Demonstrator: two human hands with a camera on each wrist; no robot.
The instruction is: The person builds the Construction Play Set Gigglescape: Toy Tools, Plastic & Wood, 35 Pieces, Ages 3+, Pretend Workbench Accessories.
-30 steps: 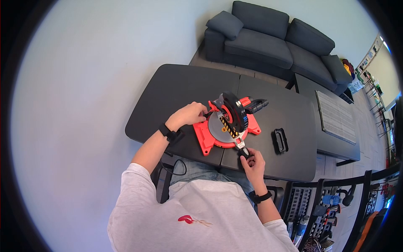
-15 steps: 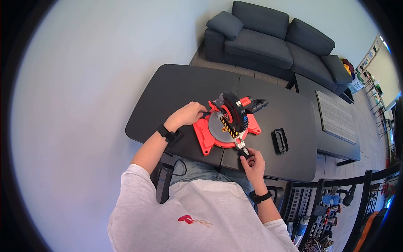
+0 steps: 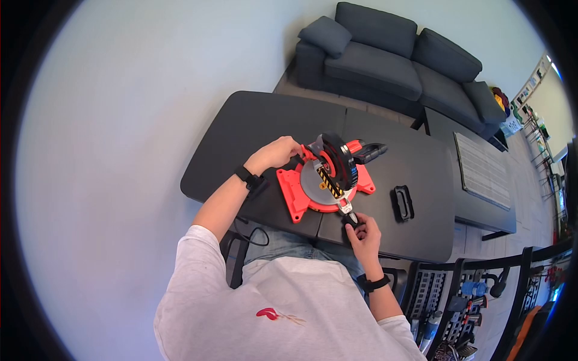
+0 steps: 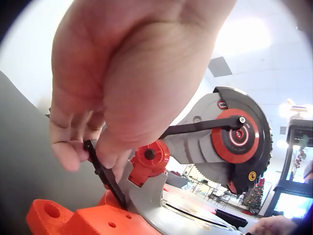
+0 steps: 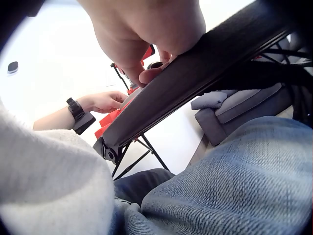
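Note:
A small red miter saw (image 3: 289,191) with a black toothed blade (image 3: 342,157) and grey round turntable (image 3: 309,182) stands on the dark table. At the saw's rear left, my left hand (image 3: 279,151) has its fingertips close beside the red pivot (image 4: 149,155). In the left wrist view, a thin black bar (image 4: 108,177) rises from the base between the thumb and fingers of that hand. My right hand (image 3: 365,236) pinches the black knob (image 3: 350,221) at the saw's front; the table edge partly hides those fingers in the right wrist view.
A black oblong frame-like piece (image 3: 402,203) lies on the table (image 3: 415,237) to the saw's right. Beyond are a side table (image 3: 442,135) with a grey panel (image 3: 481,171) and a dark sofa (image 3: 373,69). Tool racks (image 3: 430,283) stand at lower right.
My left hand has shifted away from me, from lower on the black bar toward the red pivot. The right hand stays on the knob. The whole head view has shifted slightly.

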